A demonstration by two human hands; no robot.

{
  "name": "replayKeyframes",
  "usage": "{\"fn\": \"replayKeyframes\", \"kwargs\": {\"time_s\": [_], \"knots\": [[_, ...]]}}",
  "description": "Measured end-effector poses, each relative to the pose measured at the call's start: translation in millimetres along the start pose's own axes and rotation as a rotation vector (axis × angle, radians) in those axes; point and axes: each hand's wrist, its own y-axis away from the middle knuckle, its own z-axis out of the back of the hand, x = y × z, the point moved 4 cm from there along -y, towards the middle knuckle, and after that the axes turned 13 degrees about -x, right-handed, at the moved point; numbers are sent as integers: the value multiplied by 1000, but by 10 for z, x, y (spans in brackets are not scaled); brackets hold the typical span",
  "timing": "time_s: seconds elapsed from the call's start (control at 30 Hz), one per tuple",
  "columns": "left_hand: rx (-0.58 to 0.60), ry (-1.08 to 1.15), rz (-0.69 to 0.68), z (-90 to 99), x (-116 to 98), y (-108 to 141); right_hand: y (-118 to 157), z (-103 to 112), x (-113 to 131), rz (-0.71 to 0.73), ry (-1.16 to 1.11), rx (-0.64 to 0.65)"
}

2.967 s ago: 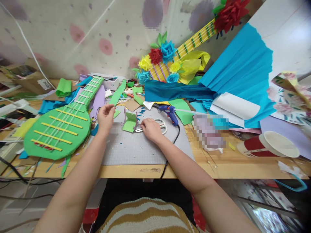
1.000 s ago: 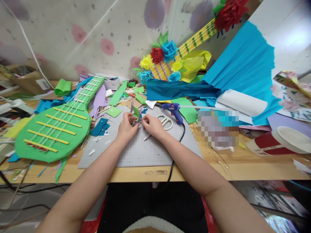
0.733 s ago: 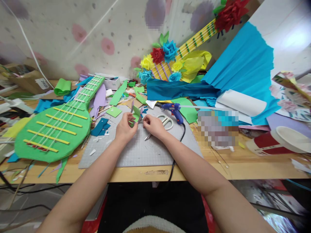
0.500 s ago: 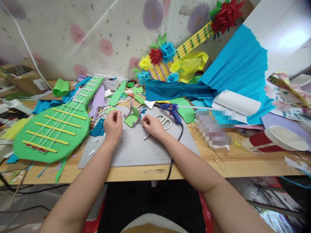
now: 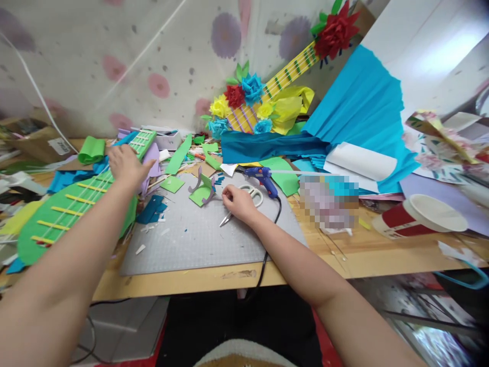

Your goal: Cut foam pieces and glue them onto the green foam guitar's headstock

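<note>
My left hand (image 5: 128, 165) is over the base of the neck of a green paper lute (image 5: 57, 204) with white strings and yellow strips. Its fingers are spread and the thumb stands apart; whether they touch the neck I cannot tell. My right hand (image 5: 239, 202) is closed in a pinch, and anything between its fingertips is hidden. Beneath and beside this hand lie white-handled scissors (image 5: 257, 197). Just left of it, a small green and purple paper piece (image 5: 201, 193) stands on the grey cutting mat (image 5: 198, 244).
A blue glue gun (image 5: 263, 179) with a black cord lies behind the scissors. Blue scraps (image 5: 152, 210) and a green square (image 5: 172, 184) are at the mat's left. A red and white cup (image 5: 416, 216) stands right. Behind are a yellow flowered paper guitar (image 5: 244, 117) and blue crepe paper (image 5: 362, 107).
My left hand has opened from a pinch above the mat and moved left to the green lute's neck. My right hand remains pinched by the scissors. The view has shifted slightly.
</note>
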Motion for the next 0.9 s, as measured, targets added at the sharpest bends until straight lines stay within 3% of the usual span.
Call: {"fn": "replayKeyframes", "kwargs": {"time_s": [0.1, 0.17, 0.23, 0.33, 0.6, 0.8, 0.9], "knots": [[59, -26, 120, -186, 281, -163, -16, 12, -21, -26, 38, -10], [158, -7, 219, -276, 414, -194, -26, 19, -45, -61, 54, -6], [205, 9, 278, -294, 474, -214, -30, 22, -59, -81, 57, 3], [220, 2, 257, -221, 442, -273, -27, 20, -62, -85, 56, 12], [420, -79, -186, 124, 95, -260, -41, 36, -29, -113, -48, -24], [868, -182, -446, 354, 63, 165, -161, -55, 29, -32, -208, -15], [1016, -187, -564, 524, 6, 394, -224, -163, 29, -7, -271, 9]]}}
